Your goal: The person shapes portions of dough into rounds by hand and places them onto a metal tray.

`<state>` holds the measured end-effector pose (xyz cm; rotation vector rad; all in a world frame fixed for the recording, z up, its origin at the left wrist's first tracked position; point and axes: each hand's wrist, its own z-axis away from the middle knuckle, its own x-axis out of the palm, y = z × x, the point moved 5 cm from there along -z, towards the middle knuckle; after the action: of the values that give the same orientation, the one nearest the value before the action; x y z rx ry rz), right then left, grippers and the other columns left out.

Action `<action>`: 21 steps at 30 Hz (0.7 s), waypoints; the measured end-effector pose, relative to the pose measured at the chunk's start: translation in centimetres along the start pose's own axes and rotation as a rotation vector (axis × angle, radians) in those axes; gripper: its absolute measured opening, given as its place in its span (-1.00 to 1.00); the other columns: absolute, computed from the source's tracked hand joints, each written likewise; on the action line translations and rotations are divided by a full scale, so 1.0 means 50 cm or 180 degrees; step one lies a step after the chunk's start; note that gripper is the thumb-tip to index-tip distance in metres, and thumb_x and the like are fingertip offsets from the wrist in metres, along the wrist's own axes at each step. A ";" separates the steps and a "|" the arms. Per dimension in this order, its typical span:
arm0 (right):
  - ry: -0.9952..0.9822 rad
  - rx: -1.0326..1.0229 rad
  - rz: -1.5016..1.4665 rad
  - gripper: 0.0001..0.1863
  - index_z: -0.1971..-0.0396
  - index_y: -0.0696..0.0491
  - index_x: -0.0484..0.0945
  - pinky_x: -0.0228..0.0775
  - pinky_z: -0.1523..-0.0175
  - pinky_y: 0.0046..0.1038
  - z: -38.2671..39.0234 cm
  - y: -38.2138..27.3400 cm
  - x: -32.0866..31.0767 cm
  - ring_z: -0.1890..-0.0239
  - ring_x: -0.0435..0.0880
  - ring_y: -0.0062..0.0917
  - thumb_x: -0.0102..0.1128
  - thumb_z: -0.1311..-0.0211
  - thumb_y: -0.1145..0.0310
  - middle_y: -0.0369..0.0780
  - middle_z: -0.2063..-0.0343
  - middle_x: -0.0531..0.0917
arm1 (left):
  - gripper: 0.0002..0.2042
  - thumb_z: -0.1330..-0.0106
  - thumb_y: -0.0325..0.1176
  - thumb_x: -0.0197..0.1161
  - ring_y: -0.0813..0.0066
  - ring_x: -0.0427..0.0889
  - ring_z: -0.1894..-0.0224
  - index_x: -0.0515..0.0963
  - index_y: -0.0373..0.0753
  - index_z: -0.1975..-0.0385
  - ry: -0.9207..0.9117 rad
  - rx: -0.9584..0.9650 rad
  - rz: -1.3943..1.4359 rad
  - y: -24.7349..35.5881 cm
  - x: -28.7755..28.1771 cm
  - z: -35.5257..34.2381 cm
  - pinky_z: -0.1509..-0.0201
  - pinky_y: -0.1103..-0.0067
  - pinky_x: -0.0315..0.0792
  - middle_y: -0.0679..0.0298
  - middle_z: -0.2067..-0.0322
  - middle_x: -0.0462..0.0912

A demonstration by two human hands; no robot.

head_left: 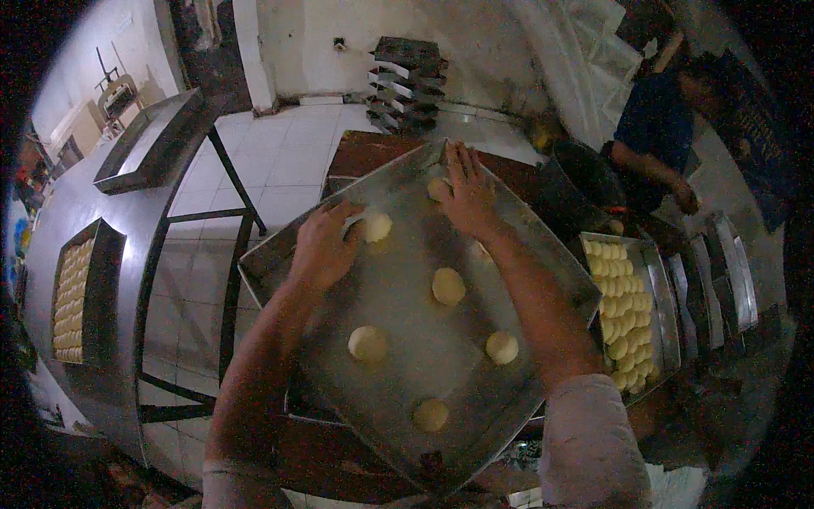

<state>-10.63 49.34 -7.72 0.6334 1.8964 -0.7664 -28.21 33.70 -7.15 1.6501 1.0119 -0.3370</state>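
A large metal tray (398,314) lies tilted diagonally before me, with several pale dough balls (448,287) spread across it. My left hand (325,246) is at the upper-left rim, fingers bent and thumb apart, beside one dough ball (378,226); whether it touches the ball is unclear. Near the far corner, my right hand (468,191) has its fingers stretched out over a dough ball (437,187) that it partly covers.
Trays of dough rows sit on a steel table (144,271) at left and at right (619,314). Behind are a wooden table (365,153), stacked metal pieces (403,85) and a dark bucket (577,178). Another person (657,140) works at upper right, beside metal pans (721,271).
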 end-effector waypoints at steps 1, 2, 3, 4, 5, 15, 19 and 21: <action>-0.0096 -0.0179 -0.0078 -0.37 -0.27 0.01 -0.02 -0.08 -0.22 0.12 -0.006 0.006 0.002 -0.31 -0.02 -0.15 -0.18 -0.25 0.07 -0.17 -0.31 -0.05 | -0.74 -0.16 -0.34 0.11 0.03 0.48 0.11 0.50 -0.25 0.16 0.0014 0.0143 -0.0019 0.004 0.008 -0.006 0.00 0.29 0.35 -0.01 0.21 0.53; -0.0270 -0.0208 -0.0006 -0.37 -0.27 0.01 -0.03 -0.08 -0.21 0.13 -0.004 0.011 0.012 -0.31 -0.01 -0.15 -0.19 -0.26 0.07 -0.16 -0.31 -0.05 | -0.72 -0.16 -0.33 0.11 0.03 0.47 0.09 0.49 -0.24 0.13 -0.0088 0.0157 -0.0157 0.005 0.018 -0.011 -0.01 0.29 0.34 -0.01 0.17 0.51; -0.0446 -0.0243 0.0065 -0.37 -0.27 0.02 -0.03 -0.07 -0.20 0.14 -0.002 0.016 0.023 -0.31 0.00 -0.15 -0.21 -0.26 0.07 -0.16 -0.31 -0.05 | -0.70 -0.16 -0.33 0.11 0.03 0.45 0.06 0.47 -0.23 0.10 -0.0189 0.0170 -0.0295 0.008 0.027 -0.016 -0.02 0.29 0.34 -0.01 0.13 0.48; -0.0698 -0.0132 0.0277 -0.38 -0.26 0.03 -0.02 -0.06 -0.19 0.14 0.003 0.014 0.043 -0.30 0.03 -0.15 -0.21 -0.27 0.08 -0.14 -0.31 -0.04 | -0.68 -0.16 -0.32 0.11 0.03 0.44 0.04 0.46 -0.22 0.07 -0.0287 0.0180 -0.0445 0.010 0.034 -0.022 -0.02 0.29 0.34 -0.01 0.09 0.46; -0.0815 -0.0121 0.0375 -0.38 -0.26 0.04 -0.02 -0.05 -0.18 0.14 0.009 0.014 0.053 -0.30 0.04 -0.15 -0.22 -0.27 0.08 -0.13 -0.31 -0.04 | -0.67 -0.16 -0.31 0.12 0.02 0.42 0.03 0.45 -0.21 0.06 -0.0349 0.0194 -0.0504 0.008 0.045 -0.029 -0.03 0.29 0.33 -0.01 0.07 0.44; -0.0757 -0.0212 0.0618 -0.40 -0.25 0.02 0.02 -0.11 -0.20 0.11 0.033 -0.005 0.062 -0.30 0.01 -0.18 -0.16 -0.26 0.14 -0.13 -0.29 -0.01 | -0.66 -0.16 -0.25 0.14 0.10 0.44 0.04 0.45 -0.11 0.04 -0.1227 0.0498 -0.0928 -0.010 0.120 -0.050 -0.01 0.29 0.35 0.03 0.07 0.44; 0.0597 -0.0366 -0.0540 -0.49 -0.15 -0.05 0.25 0.00 -0.21 -0.02 0.038 -0.035 -0.074 -0.20 0.19 -0.15 -0.01 -0.17 0.21 -0.12 -0.16 0.24 | -0.69 -0.22 -0.31 0.10 0.21 0.50 0.11 0.42 -0.18 0.04 -0.0902 -0.0427 0.1660 0.078 0.014 -0.008 0.01 0.36 0.36 0.15 0.09 0.49; 0.0792 -0.0348 -0.1342 -0.54 -0.06 -0.06 0.39 0.08 -0.19 -0.19 0.085 -0.123 -0.197 -0.08 0.30 -0.21 0.09 -0.10 0.26 -0.17 0.00 0.39 | -0.68 -0.30 -0.24 -0.01 0.27 0.49 0.11 0.37 -0.20 0.00 -0.0709 -0.0870 0.2663 0.104 -0.034 0.045 -0.01 0.40 0.35 0.21 0.10 0.49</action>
<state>-8.50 41.10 1.26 0.2685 2.3237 -0.8692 -24.66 30.84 -3.38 1.5900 0.1379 0.1729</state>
